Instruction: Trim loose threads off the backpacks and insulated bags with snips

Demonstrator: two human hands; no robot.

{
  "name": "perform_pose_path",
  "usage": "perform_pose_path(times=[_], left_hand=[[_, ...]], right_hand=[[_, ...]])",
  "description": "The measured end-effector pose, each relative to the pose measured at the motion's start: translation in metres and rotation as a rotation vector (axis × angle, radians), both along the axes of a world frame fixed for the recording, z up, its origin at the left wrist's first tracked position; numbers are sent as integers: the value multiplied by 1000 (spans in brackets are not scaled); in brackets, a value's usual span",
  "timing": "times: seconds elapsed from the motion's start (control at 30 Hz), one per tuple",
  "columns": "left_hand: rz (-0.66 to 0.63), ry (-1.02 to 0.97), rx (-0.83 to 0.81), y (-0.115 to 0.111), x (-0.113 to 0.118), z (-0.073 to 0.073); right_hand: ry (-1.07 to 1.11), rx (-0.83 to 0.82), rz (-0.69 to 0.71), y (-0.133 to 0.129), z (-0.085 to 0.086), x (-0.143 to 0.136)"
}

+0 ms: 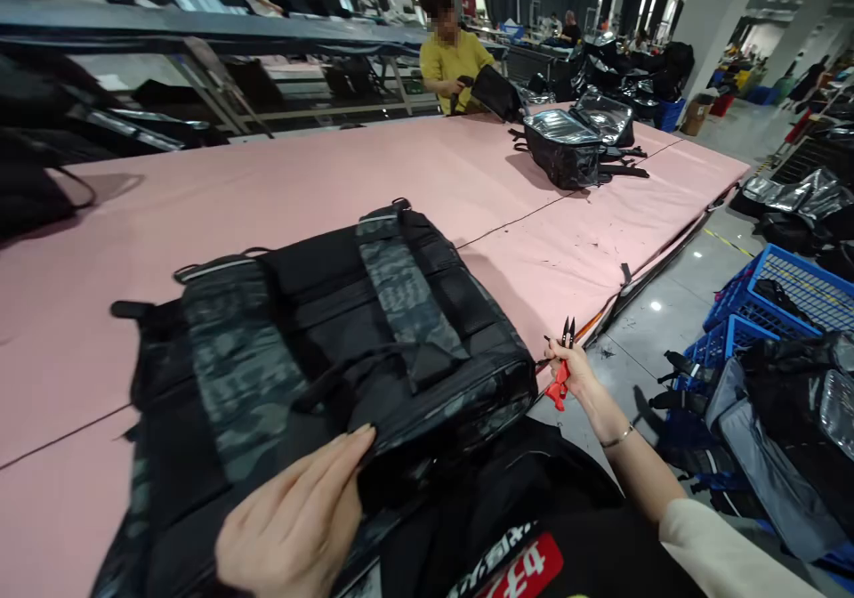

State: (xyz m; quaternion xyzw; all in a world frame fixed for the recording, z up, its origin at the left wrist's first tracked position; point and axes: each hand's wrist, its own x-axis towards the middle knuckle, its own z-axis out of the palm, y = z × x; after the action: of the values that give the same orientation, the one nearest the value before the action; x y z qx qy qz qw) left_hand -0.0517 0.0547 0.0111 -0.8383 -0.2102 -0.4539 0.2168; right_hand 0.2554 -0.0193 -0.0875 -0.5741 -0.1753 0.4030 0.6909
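A large black backpack (320, 286) with two grey camouflage-patterned straps lies in front of me on the pink table cover. My left hand (300, 509) is closed on its near edge, the thumb side hidden behind the fingers. Thread snips (568, 333) stick up out of my right hand (572, 371), their dark blades pointing away from me. Red material (558, 386) hangs by the snips' handle below the fingers. That hand is by the bag's right corner, and its fingertips seem to pinch a small dark end there, too small to make out.
Across the pink-covered table (267, 180), a person in a yellow top (460, 55) handles a black bag (497, 92). More black bags with silver lining (567, 140) sit at the far right. Blue crates (787, 286) and piled bags (767, 438) stand on the floor to my right.
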Motion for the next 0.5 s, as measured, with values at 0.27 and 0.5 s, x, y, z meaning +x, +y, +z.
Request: perform_pose_path(times=[0.27,0.5], left_hand=[[44,39,-20,38,-26,-18],[581,-595,-637,-27,-46,-103]], right_hand=[[-197,-84,-71,-4,-38,-44],[-579,126,94,-13,-4,-77]])
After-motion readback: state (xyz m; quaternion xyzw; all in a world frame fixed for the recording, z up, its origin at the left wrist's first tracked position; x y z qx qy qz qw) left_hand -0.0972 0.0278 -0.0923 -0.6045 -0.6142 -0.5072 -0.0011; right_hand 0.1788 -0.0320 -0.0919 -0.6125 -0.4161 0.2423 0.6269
